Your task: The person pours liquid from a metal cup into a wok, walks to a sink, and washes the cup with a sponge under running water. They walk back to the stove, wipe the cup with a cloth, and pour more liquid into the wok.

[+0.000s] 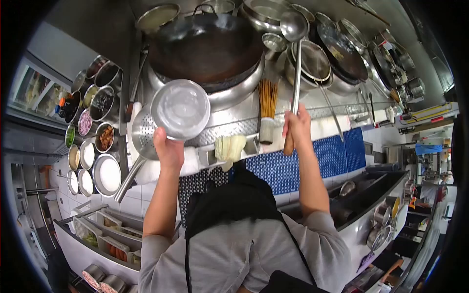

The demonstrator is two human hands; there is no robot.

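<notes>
My left hand [169, 149] grips the near rim of a round metal bowl [181, 108] with a whitish film inside, held in front of the wok. Under and beside it lies a perforated strainer ladle [144, 134], its handle pointing toward me. My right hand [297, 124] is closed round the wooden end of a long-handled ladle [295, 63], whose round head is raised at the back right. Between my hands are a bamboo wok brush [267, 107] and a folded pale cloth [229, 148] at the counter edge. A large dark wok [205, 51] sits behind the bowl.
To the left stand several metal containers of ingredients, such as chopped purple onion [85, 122] and white powder [107, 174]. Right of the ladle are a wire strainer [312, 61] and a second wok [342, 53]. Blue perforated matting [312, 166] covers the floor below the counter.
</notes>
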